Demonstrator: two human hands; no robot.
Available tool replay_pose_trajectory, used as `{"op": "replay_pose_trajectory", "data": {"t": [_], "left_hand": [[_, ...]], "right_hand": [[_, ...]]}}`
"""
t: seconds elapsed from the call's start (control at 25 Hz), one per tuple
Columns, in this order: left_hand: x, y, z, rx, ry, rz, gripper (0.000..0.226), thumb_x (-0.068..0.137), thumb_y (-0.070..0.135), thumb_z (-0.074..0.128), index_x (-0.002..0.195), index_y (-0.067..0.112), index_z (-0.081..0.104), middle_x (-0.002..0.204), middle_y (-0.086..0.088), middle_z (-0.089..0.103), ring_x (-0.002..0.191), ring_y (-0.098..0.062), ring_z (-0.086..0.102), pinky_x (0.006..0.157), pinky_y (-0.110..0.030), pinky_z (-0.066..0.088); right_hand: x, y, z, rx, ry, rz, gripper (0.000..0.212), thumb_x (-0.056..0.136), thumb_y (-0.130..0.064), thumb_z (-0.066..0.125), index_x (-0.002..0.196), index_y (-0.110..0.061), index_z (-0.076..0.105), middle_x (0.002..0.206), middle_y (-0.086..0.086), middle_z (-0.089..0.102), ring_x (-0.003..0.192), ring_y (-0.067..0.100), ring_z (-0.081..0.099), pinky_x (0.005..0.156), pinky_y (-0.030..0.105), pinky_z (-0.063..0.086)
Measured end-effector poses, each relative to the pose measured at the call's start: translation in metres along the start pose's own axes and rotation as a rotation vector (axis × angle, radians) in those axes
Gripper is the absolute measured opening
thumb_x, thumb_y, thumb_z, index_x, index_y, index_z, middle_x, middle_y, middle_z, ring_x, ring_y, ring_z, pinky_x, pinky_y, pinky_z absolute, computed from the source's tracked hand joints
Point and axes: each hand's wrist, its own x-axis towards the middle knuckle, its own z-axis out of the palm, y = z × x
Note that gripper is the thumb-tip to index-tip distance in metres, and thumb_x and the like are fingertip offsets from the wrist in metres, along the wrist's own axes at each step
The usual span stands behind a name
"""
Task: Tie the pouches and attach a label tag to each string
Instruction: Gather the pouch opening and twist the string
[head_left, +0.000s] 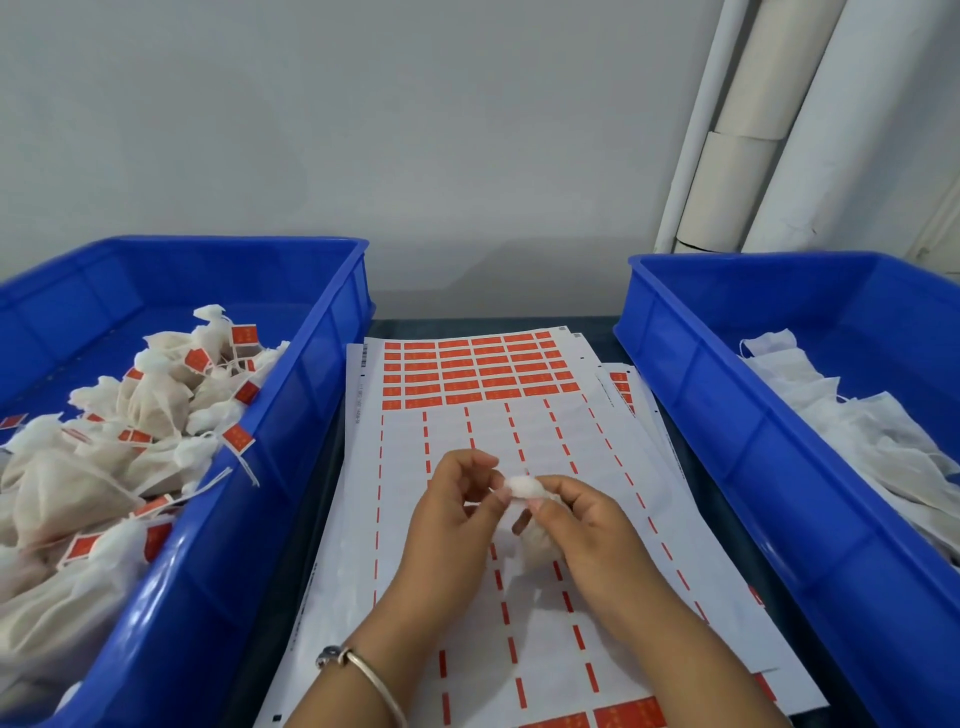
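Nearest the camera, a silver bangle (363, 670) circles the left wrist, and both forearms reach forward over a stack of label sheets (467, 519) lying on the dark tabletop (613, 348). The left hand (452, 504) and the right hand (587, 530) meet above the middle of the top sheet, and between them is a small white pouch (522, 488). Fingers of both hands are curled and pinch the gathered top of this pouch, whose body hangs partly hidden behind the right hand. Its string is too thin and blurred to make out.

Red label tags (478, 371) fill the far rows of the top sheet in a neat grid; nearer rows are peeled bare, leaving only red dashes. Pale marks on the tags are too small to read, and so is the fine print running along the sheet's left margin. More red tags show at the sheet's near edge, and further sheets jut out beneath on the right.

On the left stands a blue plastic crate (291, 415) heaped with tied pouches (150, 405), each trailing a string with a red tag. On the right, a second blue crate (727, 415) holds flat, untied white pouches (831, 410). White pipes (753, 130) lean against the grey wall behind it.
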Motion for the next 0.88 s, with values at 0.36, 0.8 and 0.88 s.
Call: {"op": "replay_pose_trajectory", "data": {"t": [0.36,0.8,0.88], "left_hand": [[-0.003,0.0,0.003,0.206,-0.036,0.168,0.029,0.088,0.017,0.061,0.08,0.045,0.057,0.09,0.036,0.057,0.088,0.008,0.054,0.072,-0.004,0.043],[-0.002,-0.003,-0.003,0.413,0.026,0.299,0.03,0.077,0.032,0.072,0.071,0.052,0.051,0.087,0.027,0.053,0.099,0.011,0.045,0.077,0.0,0.037],[-0.003,-0.005,-0.005,0.443,-0.001,0.291,0.026,0.081,0.03,0.069,0.07,0.045,0.05,0.087,0.026,0.052,0.099,0.011,0.043,0.076,0.001,0.036]], "right_hand": [[0.005,0.0,-0.009,0.646,-0.197,0.206,0.024,0.066,-0.028,0.067,0.086,-0.019,0.078,0.088,0.003,0.073,0.096,0.022,0.064,0.078,0.027,0.056],[0.007,0.006,-0.008,0.45,-0.107,0.172,0.041,0.057,-0.047,0.07,0.088,-0.02,0.077,0.093,0.003,0.071,0.1,0.021,0.062,0.087,0.032,0.052],[0.006,0.004,-0.009,0.411,-0.099,0.177,0.041,0.057,-0.047,0.07,0.088,-0.02,0.077,0.088,0.004,0.069,0.095,0.021,0.061,0.077,0.027,0.052]]}}
